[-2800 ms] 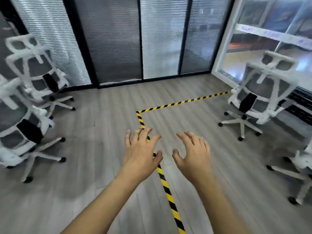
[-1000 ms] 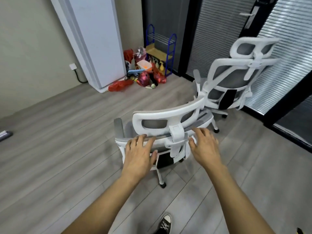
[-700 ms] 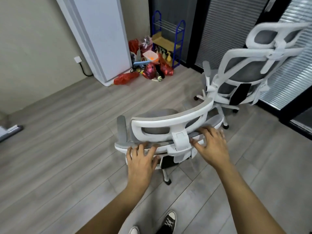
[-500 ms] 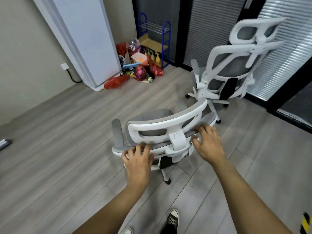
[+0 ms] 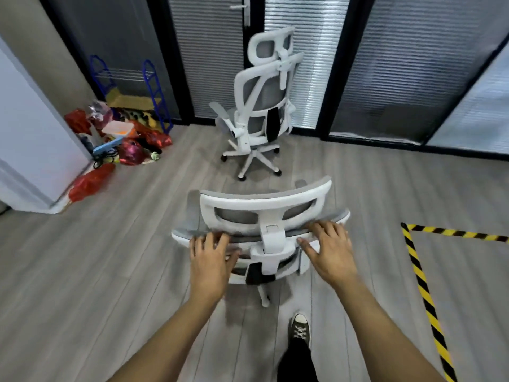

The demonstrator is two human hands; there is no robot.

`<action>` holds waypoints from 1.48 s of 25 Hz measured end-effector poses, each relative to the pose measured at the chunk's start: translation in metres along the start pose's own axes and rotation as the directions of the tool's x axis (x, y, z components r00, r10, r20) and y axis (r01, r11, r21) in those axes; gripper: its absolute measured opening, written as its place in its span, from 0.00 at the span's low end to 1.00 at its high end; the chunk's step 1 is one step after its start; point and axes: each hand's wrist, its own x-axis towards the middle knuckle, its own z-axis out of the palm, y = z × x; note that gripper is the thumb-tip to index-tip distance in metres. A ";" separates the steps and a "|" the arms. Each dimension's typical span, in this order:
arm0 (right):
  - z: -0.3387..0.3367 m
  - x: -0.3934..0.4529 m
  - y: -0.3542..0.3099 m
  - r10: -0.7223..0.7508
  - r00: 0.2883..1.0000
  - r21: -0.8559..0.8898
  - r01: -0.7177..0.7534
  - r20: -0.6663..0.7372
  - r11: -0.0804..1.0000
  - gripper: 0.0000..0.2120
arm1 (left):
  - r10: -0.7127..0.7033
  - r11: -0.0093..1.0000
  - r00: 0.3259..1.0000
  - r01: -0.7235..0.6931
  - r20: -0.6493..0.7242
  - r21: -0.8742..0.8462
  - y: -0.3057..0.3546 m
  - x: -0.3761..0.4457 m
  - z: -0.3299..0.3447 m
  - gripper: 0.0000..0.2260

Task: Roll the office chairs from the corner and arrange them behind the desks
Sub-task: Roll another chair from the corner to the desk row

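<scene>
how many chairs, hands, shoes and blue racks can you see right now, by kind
office chairs: 2, the near chair under the hands and the far chair by the blinds
hands: 2, left hand and right hand, both on the near chair's back
shoes: 1, a dark sneaker
blue racks: 1, the blue rack in the corner
total: 6

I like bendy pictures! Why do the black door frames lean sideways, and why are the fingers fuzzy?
Head view: the wide-angle lens bows straight lines near the edges, so the black door frames tilt; the left hand and right hand on the near white-framed grey mesh office chair look slightly smeared, probably motion blur; the far white mesh chair looks a little sharper.
</scene>
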 end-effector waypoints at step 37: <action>-0.290 -0.850 0.407 0.773 -0.131 0.373 -0.916 -0.620 0.145 0.25 | 1.000 0.014 0.000 -0.605 0.018 -0.796 0.799 -0.540 0.039 0.12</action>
